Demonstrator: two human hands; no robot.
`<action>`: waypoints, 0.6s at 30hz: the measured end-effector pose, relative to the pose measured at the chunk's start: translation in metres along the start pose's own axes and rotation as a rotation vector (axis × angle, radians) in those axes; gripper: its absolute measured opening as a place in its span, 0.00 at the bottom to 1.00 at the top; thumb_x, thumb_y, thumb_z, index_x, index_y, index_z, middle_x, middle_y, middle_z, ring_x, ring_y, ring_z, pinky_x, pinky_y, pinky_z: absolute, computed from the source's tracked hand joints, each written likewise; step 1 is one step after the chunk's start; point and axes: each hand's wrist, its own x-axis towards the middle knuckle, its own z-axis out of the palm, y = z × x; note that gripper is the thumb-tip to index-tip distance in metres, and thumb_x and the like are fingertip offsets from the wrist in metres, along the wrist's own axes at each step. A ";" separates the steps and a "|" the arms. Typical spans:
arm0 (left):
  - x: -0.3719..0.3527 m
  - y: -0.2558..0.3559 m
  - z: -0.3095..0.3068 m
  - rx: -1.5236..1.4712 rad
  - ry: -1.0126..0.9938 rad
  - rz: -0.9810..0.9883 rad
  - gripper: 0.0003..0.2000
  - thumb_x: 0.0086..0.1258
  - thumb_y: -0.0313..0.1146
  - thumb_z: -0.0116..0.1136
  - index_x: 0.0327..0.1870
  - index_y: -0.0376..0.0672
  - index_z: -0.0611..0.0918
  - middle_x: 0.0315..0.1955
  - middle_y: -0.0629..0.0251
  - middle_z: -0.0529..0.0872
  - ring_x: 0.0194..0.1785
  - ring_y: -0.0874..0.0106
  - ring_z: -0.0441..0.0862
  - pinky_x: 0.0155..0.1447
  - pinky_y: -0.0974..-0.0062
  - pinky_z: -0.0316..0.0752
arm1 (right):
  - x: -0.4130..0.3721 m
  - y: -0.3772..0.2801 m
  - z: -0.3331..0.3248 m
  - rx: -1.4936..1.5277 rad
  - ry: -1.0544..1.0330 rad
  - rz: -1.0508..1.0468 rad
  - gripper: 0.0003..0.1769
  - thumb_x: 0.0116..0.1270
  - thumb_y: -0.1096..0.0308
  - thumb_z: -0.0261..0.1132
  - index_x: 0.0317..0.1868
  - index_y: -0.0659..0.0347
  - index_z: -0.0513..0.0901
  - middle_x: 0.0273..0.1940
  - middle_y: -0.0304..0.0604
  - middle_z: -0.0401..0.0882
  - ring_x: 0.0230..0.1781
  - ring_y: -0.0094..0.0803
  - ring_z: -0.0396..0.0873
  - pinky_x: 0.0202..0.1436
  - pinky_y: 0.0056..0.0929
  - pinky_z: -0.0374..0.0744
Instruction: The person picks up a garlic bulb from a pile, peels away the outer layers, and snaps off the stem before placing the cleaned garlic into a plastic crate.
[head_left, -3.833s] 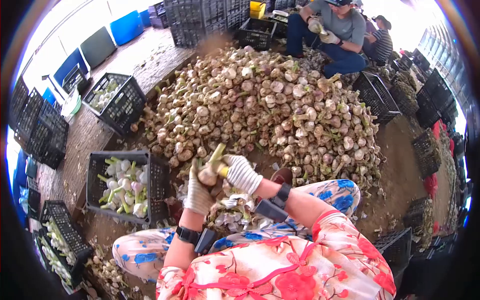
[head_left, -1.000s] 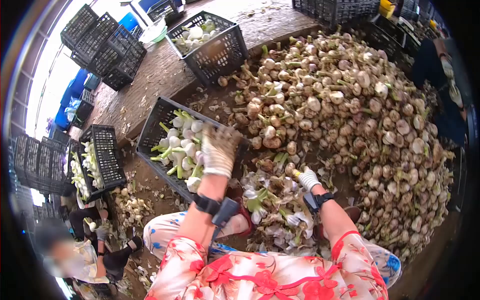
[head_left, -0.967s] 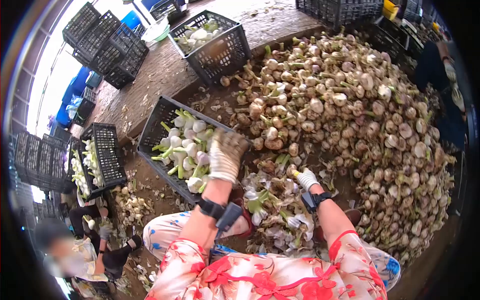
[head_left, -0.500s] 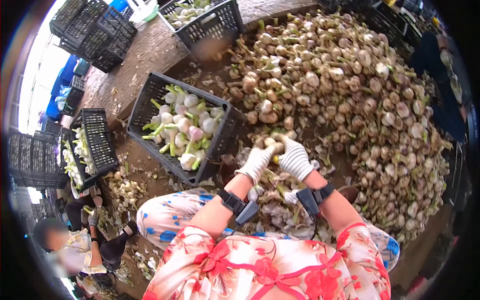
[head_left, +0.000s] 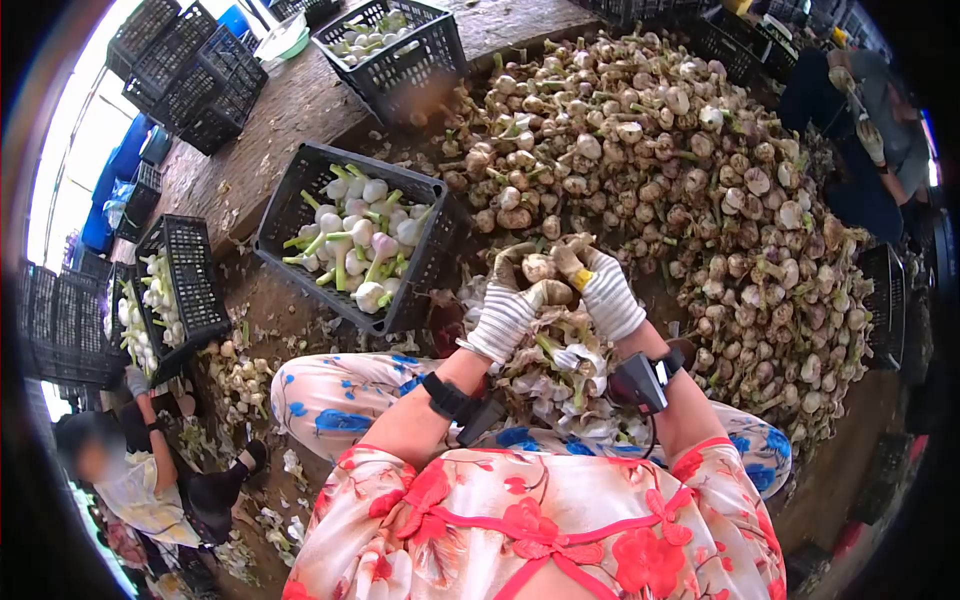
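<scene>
Both my hands wear striped white gloves with brown, soiled fingers. My left hand [head_left: 512, 305] curls round a garlic bulb [head_left: 539, 267] in front of me. My right hand [head_left: 603, 290] pinches at the bulb's right side, a yellow band on one finger. Below them, peeled skins and stalks [head_left: 560, 375] lie between my legs. A black crate [head_left: 340, 160] to the left holds white, trimmed garlic [head_left: 362, 232]. A large heap of unpeeled garlic [head_left: 660, 150] spreads ahead and to the right.
Another crate [head_left: 425, 60] with garlic stands ahead. Stacked crates [head_left: 190, 75] rise at the upper left, and crates of garlic [head_left: 185, 285] stand at the left. One person [head_left: 150, 490] sits lower left, another [head_left: 860, 140] at the upper right.
My hands have moved slightly apart, with the bulb now visible between them. The person at the left has stretched a hand up to a crate. The view has shifted a little.
</scene>
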 end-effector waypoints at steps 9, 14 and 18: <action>-0.006 -0.023 -0.016 -0.444 -0.131 -0.373 0.19 0.61 0.42 0.58 0.48 0.42 0.72 0.41 0.66 0.77 0.43 0.75 0.76 0.46 0.78 0.76 | -0.031 -0.001 -0.007 -0.072 0.050 0.013 0.15 0.64 0.65 0.60 0.48 0.65 0.76 0.39 0.35 0.78 0.35 0.17 0.72 0.39 0.18 0.73; -0.006 0.003 -0.007 -0.588 -0.141 -0.755 0.31 0.56 0.60 0.55 0.51 0.41 0.74 0.36 0.64 0.82 0.38 0.74 0.80 0.39 0.77 0.78 | -0.028 0.003 -0.006 -0.682 0.175 -0.280 0.10 0.63 0.70 0.57 0.40 0.68 0.78 0.28 0.48 0.80 0.25 0.27 0.74 0.32 0.26 0.74; -0.012 -0.017 0.001 -0.033 0.049 -0.157 0.33 0.56 0.47 0.63 0.59 0.41 0.64 0.47 0.61 0.73 0.45 0.71 0.76 0.45 0.76 0.77 | -0.029 0.021 -0.012 -0.324 0.178 -0.274 0.12 0.64 0.71 0.56 0.46 0.67 0.76 0.36 0.40 0.79 0.34 0.20 0.72 0.38 0.20 0.73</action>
